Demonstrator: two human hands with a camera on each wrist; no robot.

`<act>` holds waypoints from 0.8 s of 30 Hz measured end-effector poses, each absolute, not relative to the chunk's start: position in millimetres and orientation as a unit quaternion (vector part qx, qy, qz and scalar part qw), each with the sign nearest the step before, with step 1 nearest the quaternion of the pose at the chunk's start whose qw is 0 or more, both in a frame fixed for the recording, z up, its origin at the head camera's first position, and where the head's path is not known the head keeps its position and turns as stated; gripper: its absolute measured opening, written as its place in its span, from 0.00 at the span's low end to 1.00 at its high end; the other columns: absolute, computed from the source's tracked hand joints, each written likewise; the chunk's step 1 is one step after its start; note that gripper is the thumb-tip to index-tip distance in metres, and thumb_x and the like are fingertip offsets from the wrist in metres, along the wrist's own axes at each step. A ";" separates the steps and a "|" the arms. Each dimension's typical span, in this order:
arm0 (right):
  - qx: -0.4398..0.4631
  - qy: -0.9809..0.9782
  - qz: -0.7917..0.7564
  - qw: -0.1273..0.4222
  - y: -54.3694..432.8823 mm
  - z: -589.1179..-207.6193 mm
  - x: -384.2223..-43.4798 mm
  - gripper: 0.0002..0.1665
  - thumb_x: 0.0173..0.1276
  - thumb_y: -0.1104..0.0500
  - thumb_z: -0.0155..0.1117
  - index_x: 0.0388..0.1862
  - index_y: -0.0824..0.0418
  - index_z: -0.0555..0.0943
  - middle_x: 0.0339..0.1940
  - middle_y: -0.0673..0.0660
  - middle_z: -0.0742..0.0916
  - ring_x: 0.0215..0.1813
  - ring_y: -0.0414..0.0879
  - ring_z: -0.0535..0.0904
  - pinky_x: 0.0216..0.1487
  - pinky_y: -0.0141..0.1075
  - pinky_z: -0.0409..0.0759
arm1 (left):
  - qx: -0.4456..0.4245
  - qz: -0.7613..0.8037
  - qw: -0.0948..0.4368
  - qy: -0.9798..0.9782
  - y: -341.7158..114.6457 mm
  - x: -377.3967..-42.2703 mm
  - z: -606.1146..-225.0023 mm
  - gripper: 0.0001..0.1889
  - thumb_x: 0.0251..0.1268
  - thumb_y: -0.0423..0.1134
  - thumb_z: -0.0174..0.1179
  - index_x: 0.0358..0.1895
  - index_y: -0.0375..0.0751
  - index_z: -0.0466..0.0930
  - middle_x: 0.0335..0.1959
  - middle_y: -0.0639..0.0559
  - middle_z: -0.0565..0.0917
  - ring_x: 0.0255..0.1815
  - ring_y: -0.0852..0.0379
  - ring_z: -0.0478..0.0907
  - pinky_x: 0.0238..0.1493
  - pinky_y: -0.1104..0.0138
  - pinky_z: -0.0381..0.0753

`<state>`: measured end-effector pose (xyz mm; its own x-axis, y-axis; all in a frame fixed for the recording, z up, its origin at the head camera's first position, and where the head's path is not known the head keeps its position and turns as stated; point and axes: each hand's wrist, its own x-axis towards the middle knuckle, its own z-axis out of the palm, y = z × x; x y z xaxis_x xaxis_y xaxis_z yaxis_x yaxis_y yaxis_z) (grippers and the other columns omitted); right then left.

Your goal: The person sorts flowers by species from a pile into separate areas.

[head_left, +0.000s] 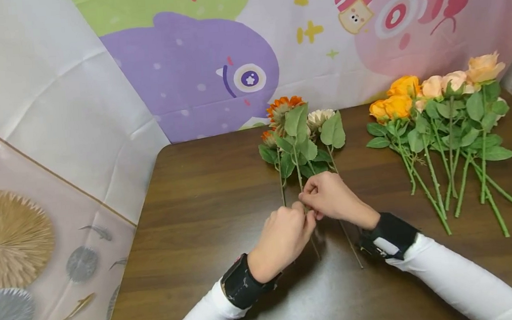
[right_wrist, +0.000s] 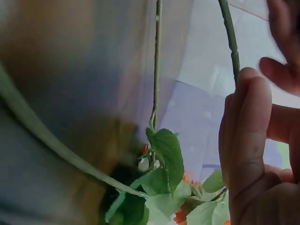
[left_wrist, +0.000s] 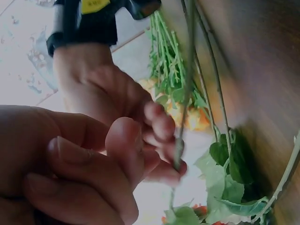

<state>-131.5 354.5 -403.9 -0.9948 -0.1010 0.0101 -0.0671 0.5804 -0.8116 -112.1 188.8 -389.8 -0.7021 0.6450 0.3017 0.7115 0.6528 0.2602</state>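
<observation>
In the head view my right hand (head_left: 332, 199) pinches a thin green flower stem (right_wrist: 229, 37) below its leaves. The stem runs up to an orange daisy-like bloom (head_left: 284, 109), seen from behind. Its lower end slants toward the table's front. Close beside it is my left hand (head_left: 283, 232), fingers loosely bent. In both wrist views the left fingers (left_wrist: 124, 150) stand apart from the stem, with nothing visible in them. Around the hands lie other stems, including a smaller orange bloom (head_left: 269, 138) on the left and a cream-white bloom (head_left: 320, 118) on the right.
Yellow-orange roses (head_left: 397, 106) and pale peach roses (head_left: 483, 68) lie in a group at the right of the brown table (head_left: 188, 209), stems toward the front. A patterned cloth (head_left: 196, 75) hangs behind the table's far edge.
</observation>
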 end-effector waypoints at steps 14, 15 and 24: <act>-0.041 0.921 -0.382 0.059 328.1 -418.5 -164.0 0.26 0.64 0.64 0.62 0.07 0.55 0.68 0.07 0.45 0.68 0.12 0.38 0.63 0.20 0.29 0.62 | -0.397 -0.161 0.076 -0.900 182.6 -109.2 -384.3 0.17 0.69 0.39 0.58 0.20 0.44 0.70 0.12 0.54 0.69 0.14 0.55 0.75 0.13 0.65 0.72; -0.039 0.922 -0.379 0.072 327.4 -418.9 -164.5 0.27 0.64 0.64 0.62 0.06 0.54 0.66 0.06 0.45 0.66 0.12 0.38 0.62 0.19 0.29 0.60 | -0.398 -0.160 0.074 -0.900 182.4 -108.9 -384.0 0.18 0.69 0.39 0.58 0.19 0.44 0.69 0.12 0.54 0.69 0.14 0.56 0.75 0.12 0.65 0.71; -0.035 0.929 -0.343 0.132 324.3 -421.5 -165.0 0.30 0.67 0.61 0.64 0.07 0.53 0.64 0.08 0.45 0.62 0.12 0.37 0.58 0.17 0.28 0.56 | -0.405 -0.158 0.053 -0.899 180.7 -110.0 -382.7 0.23 0.69 0.40 0.59 0.14 0.47 0.64 0.13 0.57 0.66 0.13 0.59 0.71 0.11 0.69 0.67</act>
